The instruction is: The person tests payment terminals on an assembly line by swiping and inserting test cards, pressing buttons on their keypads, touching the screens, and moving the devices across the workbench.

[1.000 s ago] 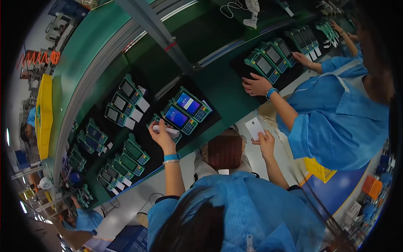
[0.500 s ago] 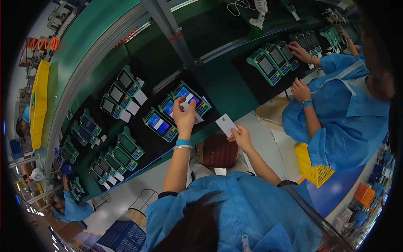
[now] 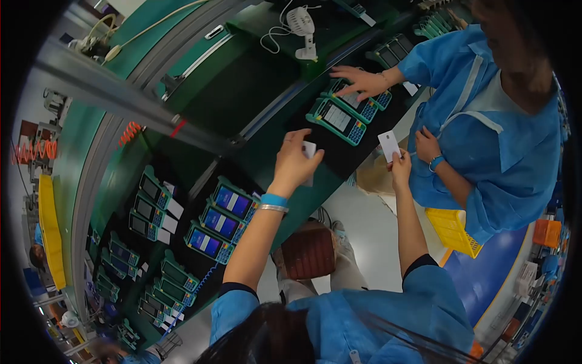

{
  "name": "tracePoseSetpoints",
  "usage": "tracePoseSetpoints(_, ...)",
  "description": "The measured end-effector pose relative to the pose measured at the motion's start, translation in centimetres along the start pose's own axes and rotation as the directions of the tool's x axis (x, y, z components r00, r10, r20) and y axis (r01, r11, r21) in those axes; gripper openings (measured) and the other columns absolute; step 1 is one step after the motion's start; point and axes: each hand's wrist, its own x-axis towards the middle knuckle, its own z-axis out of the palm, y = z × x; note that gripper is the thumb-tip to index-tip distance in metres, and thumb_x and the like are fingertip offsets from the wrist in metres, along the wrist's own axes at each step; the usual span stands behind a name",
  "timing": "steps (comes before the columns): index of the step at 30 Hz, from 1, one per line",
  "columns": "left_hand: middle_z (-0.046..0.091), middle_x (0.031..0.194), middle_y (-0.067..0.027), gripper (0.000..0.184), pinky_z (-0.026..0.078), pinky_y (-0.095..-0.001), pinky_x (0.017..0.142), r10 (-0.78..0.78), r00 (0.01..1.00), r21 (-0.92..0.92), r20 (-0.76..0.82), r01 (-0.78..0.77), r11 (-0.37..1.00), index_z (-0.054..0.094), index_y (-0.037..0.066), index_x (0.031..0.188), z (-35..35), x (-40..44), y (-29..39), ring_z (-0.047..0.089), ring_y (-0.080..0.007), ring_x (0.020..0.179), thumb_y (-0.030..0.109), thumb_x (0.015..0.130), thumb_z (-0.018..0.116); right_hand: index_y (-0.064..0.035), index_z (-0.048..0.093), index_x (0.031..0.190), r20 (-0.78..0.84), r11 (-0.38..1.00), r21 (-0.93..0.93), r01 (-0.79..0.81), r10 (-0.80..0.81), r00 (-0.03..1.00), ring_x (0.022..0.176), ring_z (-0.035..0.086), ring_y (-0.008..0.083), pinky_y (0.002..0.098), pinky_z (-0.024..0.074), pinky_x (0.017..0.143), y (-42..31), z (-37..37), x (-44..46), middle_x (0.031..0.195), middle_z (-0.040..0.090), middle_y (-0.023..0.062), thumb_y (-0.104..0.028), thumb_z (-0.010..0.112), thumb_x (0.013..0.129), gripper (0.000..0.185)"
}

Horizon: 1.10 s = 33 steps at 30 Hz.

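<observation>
My left hand [image 3: 293,162], with a blue band and bracelet at the wrist, is closed around a white card [image 3: 310,149] that the fingers partly hide. It is above the bench, near the green-framed payment terminal [image 3: 341,119] in front of the co-worker. Out to the right, my right hand [image 3: 398,170] pinches a white chip card [image 3: 388,146] by its lower end, the chip facing up. Left of my left forearm stands a row of payment terminals with lit blue screens [image 3: 220,222]. Neither card touches a terminal.
Beside me a co-worker in a blue smock reaches a hand [image 3: 359,82] over terminals. More terminals [image 3: 147,209] with white slips stand at left. A white fan [image 3: 302,30] sits behind the bench. A metal post [image 3: 176,124] crosses at left; a stool [image 3: 305,252] and yellow crate [image 3: 451,230] are below.
Both hands have moved to the right with their cards, my left hand away from the lit terminals. The view has turned right. The co-worker's hand now reaches over the nearer terminals.
</observation>
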Motion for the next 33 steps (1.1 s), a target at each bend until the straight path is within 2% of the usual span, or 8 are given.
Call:
tracePoseSetpoints(7,0.052,0.119,-0.0174,0.048,0.050,-0.0458,0.082,0.028,0.882,0.240,0.471,-0.158,0.958,0.056,0.004,0.110,11.4,11.2,4.8,0.059,-0.0381,0.096,0.023,0.066,0.066,0.0018,0.054,0.111,-0.089,0.990,-0.120,0.070,-0.081,0.993,0.047,0.053,0.0133,0.0270,0.0427,0.044,0.3,0.5,12.5,0.068,0.061,0.0101,-0.014,0.057,0.088,0.028)
tracePoseSetpoints(10,0.052,0.121,-0.0185,0.050,0.050,-0.0446,0.083,0.141,0.921,0.137,0.364,-0.203,0.970,0.056,0.005,0.112,14.9,12.3,5.9,0.060,-0.0392,0.096,0.022,0.065,0.067,-0.0003,0.055,0.112,-0.012,0.993,-0.113,0.024,-0.026,1.000,0.046,0.052,0.0129,0.0261,0.0396,0.042,-0.4,0.5,14.0,0.065,0.060,0.0092,-0.014,0.057,0.088,0.027)
tracePoseSetpoints(17,0.048,0.129,-0.0207,0.070,0.050,-0.0419,0.087,-0.005,0.992,0.431,0.129,-0.052,0.901,0.046,0.001,0.129,15.1,23.3,2.8,0.060,-0.0372,0.100,0.022,0.065,0.066,-0.0017,0.054,0.112,0.185,0.994,-0.106,-0.029,0.048,0.981,0.040,0.044,0.0088,0.0246,0.0310,0.037,-2.8,-1.1,15.5,0.056,0.052,0.0038,-0.012,0.055,0.090,0.025)
tracePoseSetpoints(21,0.064,0.104,-0.0223,0.060,0.050,-0.0366,0.085,-0.249,0.921,0.327,0.301,0.146,0.934,0.061,0.000,0.112,13.0,26.3,2.0,0.063,-0.0342,0.095,0.029,0.059,0.064,-0.0018,0.052,0.108,0.349,0.985,-0.168,0.035,0.026,0.937,0.040,0.049,0.0110,0.0255,0.0332,0.037,-4.9,-0.4,16.4,0.054,0.051,0.0044,-0.011,0.055,0.089,0.021)
tracePoseSetpoints(26,0.062,0.108,-0.0234,0.074,0.048,-0.0358,0.088,-0.327,0.847,0.552,0.420,0.048,0.833,0.054,-0.002,0.123,12.3,26.9,3.4,0.063,-0.0327,0.097,0.032,0.058,0.067,-0.0012,0.046,0.115,0.439,0.913,-0.407,0.025,0.172,0.882,0.045,0.056,0.0174,0.0317,0.0440,0.042,-9.0,2.0,16.7,0.055,0.054,0.0083,-0.011,0.055,0.088,0.030)
tracePoseSetpoints(28,0.061,0.111,-0.0229,0.063,0.050,-0.0396,0.085,-0.241,0.910,0.402,0.336,0.093,0.911,0.057,-0.001,0.116,11.7,26.5,2.7,0.063,-0.0330,0.096,0.031,0.063,0.066,-0.0011,0.043,0.120,0.379,0.854,-0.493,0.166,0.038,0.925,0.046,0.057,0.0203,0.0332,0.0466,0.046,-8.7,0.6,16.2,0.056,0.055,0.0091,-0.013,0.055,0.088,0.036)
tracePoseSetpoints(30,0.062,0.106,-0.0221,0.063,0.051,-0.0389,0.082,-0.186,0.982,0.195,-0.007,0.184,0.963,0.052,-0.001,0.121,11.3,24.0,3.0,0.063,-0.0330,0.093,0.031,0.070,0.068,-0.0015,0.035,0.135,0.328,0.694,-0.668,0.269,-0.049,0.943,0.063,0.064,0.0255,0.0342,0.0518,0.063,-9.5,-0.5,14.5,0.075,0.065,0.0135,-0.017,0.057,0.089,0.053)
tracePoseSetpoints(33,0.063,0.100,-0.0166,0.066,0.050,-0.0313,0.074,-0.305,0.943,-0.379,-0.132,0.236,0.895,0.046,0.001,0.126,15.3,17.3,3.5,0.063,-0.0218,0.083,0.035,0.076,0.072,-0.0031,0.033,0.139,0.493,0.844,-0.050,0.534,-0.444,0.748,0.081,0.063,0.0208,0.0301,0.0494,0.072,-9.4,2.4,8.0,0.100,0.064,0.0161,-0.015,0.058,0.089,0.057)
